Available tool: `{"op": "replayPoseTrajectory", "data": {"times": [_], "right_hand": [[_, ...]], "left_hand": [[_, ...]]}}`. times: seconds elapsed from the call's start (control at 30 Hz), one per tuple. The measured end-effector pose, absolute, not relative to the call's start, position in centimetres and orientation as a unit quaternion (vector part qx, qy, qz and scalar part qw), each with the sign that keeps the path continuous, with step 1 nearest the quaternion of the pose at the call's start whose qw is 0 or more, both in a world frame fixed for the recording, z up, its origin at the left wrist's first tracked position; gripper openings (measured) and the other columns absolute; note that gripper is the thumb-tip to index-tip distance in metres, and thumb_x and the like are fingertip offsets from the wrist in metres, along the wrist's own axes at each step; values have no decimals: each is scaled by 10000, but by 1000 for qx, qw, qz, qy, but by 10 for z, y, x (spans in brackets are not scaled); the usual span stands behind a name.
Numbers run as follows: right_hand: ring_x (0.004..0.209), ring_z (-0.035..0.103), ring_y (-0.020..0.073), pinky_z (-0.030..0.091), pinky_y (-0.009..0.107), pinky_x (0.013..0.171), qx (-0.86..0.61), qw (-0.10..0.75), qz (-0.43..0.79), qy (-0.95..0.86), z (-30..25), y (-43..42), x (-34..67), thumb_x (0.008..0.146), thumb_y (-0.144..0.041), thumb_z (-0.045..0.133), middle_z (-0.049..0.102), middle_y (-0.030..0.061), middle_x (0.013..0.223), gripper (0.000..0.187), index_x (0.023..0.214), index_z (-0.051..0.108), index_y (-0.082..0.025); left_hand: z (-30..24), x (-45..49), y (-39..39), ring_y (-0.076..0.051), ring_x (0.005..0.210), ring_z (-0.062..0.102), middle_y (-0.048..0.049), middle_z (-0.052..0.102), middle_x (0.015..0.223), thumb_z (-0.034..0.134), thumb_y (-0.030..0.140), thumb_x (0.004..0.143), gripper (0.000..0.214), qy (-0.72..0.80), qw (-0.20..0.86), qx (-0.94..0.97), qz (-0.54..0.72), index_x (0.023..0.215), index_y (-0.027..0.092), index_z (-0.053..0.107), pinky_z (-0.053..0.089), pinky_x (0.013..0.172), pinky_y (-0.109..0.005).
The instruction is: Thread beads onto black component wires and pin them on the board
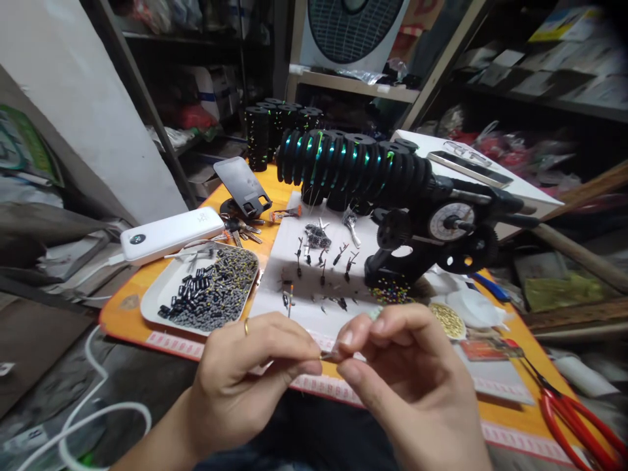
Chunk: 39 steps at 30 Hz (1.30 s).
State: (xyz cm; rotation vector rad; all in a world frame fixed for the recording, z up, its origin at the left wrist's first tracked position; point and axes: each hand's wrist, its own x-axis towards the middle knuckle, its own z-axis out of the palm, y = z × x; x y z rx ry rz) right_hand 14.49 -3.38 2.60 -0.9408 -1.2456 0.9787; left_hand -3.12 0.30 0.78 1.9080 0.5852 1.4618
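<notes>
My left hand, with a ring on one finger, pinches a tiny thin piece between thumb and forefinger. The other end of this piece meets the fingertips of my right hand, whose thumb and forefinger are closed on it; its kind is too small to make out. Behind the hands, a white sheet carries small dark pieces with thin stems and a bundle of fine dark bits. To the left, a white tray holds many grey and black metal pieces.
A black winding machine with line-wound spools stands behind. Around lie a white power bank, a phone stand, coloured beads, a dish of gold beads and a red-handled cutting tool. Pink measuring tape runs along the table edge.
</notes>
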Motion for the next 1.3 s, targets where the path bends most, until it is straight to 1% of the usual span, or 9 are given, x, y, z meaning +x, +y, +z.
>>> {"op": "replayPoseTrajectory", "data": {"times": [0.07, 0.13, 0.23, 0.33, 0.53, 0.7, 1.0, 1.13, 1.3], "right_hand": [[887, 733, 149, 642, 258, 808, -384, 612, 332, -606, 21, -35, 146, 854, 41, 664, 725, -8, 936, 407, 1058, 593, -304], [997, 732, 184, 636, 290, 864, -363, 532, 192, -741, 19, -36, 153, 862, 75, 611, 752, 52, 1050, 439, 1148, 606, -258], [1160, 696, 227, 594, 321, 996, -346, 385, 22, -855, 21, -37, 165, 934, 21, 555, 762, 128, 1157, 332, 1214, 617, -146], [1182, 692, 234, 570, 325, 1037, -348, 355, -60, -866, 20, -36, 170, 991, -53, 529, 773, 124, 1145, 268, 1232, 618, -127], [931, 721, 162, 625, 256, 801, -385, 416, 71, -821, 14, -31, 162, 892, 31, 589, 723, 73, 1004, 385, 1178, 516, -217], [756, 690, 136, 594, 233, 678, -426, 425, 112, -790, 13, -29, 161, 878, 4, 609, 682, 24, 880, 289, 919, 482, -252], [1007, 739, 275, 624, 361, 914, -335, 290, -98, -891, 19, -22, 170, 939, -49, 560, 746, 83, 851, 176, 1076, 602, -152], [1018, 745, 252, 620, 362, 955, -305, 309, 4, -901, 21, -17, 166, 965, -58, 523, 740, 98, 867, 173, 1099, 590, -144], [1065, 734, 165, 621, 201, 841, -368, 399, 159, -824, 14, -20, 160, 916, -16, 592, 730, 60, 1005, 233, 951, 530, -238]], "left_hand": [[5, -31, -1, -127, 643, 677, -30, 735, 759, 707, 10, 871, 193, 248, 362, 694, 571, 937, 189, 737, 535, 539, -182], [2, -34, -3, -115, 591, 632, -19, 713, 741, 700, 31, 888, 171, 268, 383, 676, 570, 923, 195, 733, 514, 525, -198], [0, -39, -3, -92, 544, 582, -11, 707, 764, 678, 47, 913, 165, 284, 402, 669, 557, 930, 204, 725, 476, 483, -190], [1, -41, -3, -87, 536, 568, -1, 701, 755, 670, 41, 913, 170, 289, 399, 675, 550, 925, 203, 718, 468, 482, -188], [1, -42, 0, -135, 634, 648, -15, 713, 742, 679, 20, 892, 178, 297, 361, 702, 538, 908, 196, 701, 504, 549, -222], [-2, -44, 6, -163, 759, 672, -36, 691, 832, 664, -8, 879, 211, 307, 305, 731, 527, 940, 192, 690, 556, 671, -260], [9, -38, 9, -119, 743, 656, -33, 652, 836, 614, -23, 898, 177, 337, 229, 773, 486, 934, 145, 657, 526, 632, -193], [14, -36, 6, -109, 787, 679, -41, 693, 844, 608, -56, 885, 203, 326, 241, 775, 485, 907, 127, 694, 547, 724, -174], [17, -36, 5, -105, 774, 695, -9, 726, 832, 670, -21, 876, 193, 325, 348, 724, 499, 865, 163, 728, 546, 707, -173]]}}
